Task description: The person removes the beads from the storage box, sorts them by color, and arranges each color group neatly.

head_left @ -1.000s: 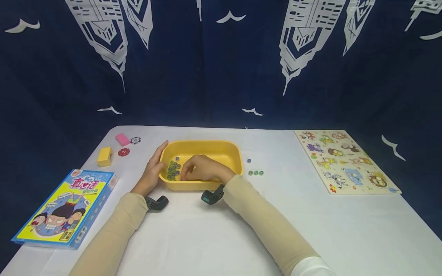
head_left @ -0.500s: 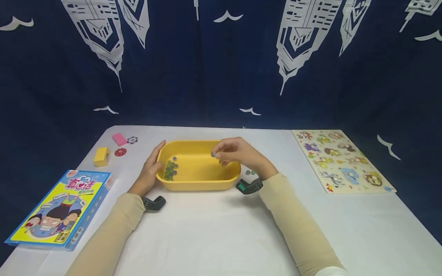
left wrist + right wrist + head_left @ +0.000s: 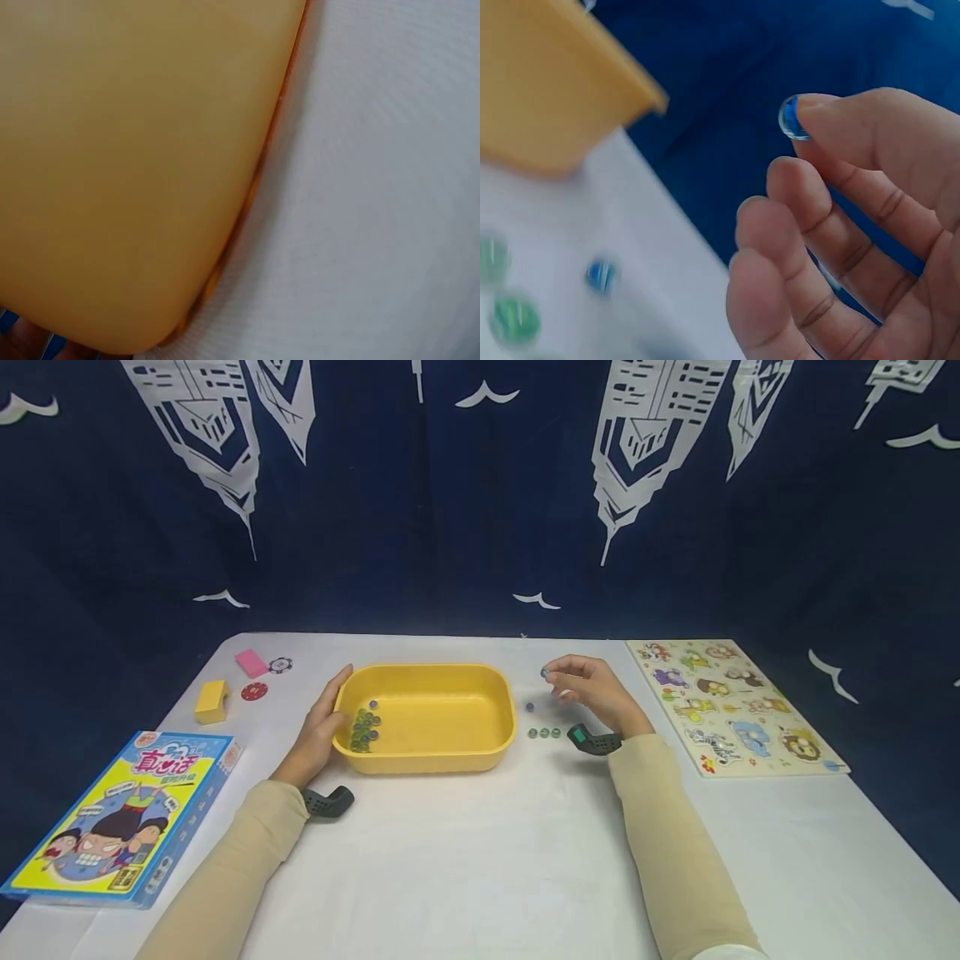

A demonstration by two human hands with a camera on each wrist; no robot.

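A yellow plastic tray (image 3: pixel 442 763) stands on the white table, with several green and blue glass marbles (image 3: pixel 364 730) gathered at its left end. My left hand (image 3: pixel 311 735) lies against the tray's left side, fingers extended along the outer wall and thumb touching the rim. Right of the tray, my right hand (image 3: pixel 596 689) is raised above the table. Its thumb and index finger pinch a clear marble with a blue core (image 3: pixel 789 118); the other fingers are loosely bent. Below it on the table are three green marbles (image 3: pixel 544 733) in a row and one blue marble (image 3: pixel 529 707) behind them.
A boxed game (image 3: pixel 127 818) lies at the left edge. Behind it are a yellow block (image 3: pixel 211 702), a pink block (image 3: pixel 251 663), a red chip (image 3: pixel 254 692) and a black-and-white chip (image 3: pixel 281 665). An animal puzzle board (image 3: pixel 738 710) lies at the right.
My right hand has lifted a blue marble from inside the tray and carried it right, past the rim, over the table. The left hand has stayed at the tray's left side.
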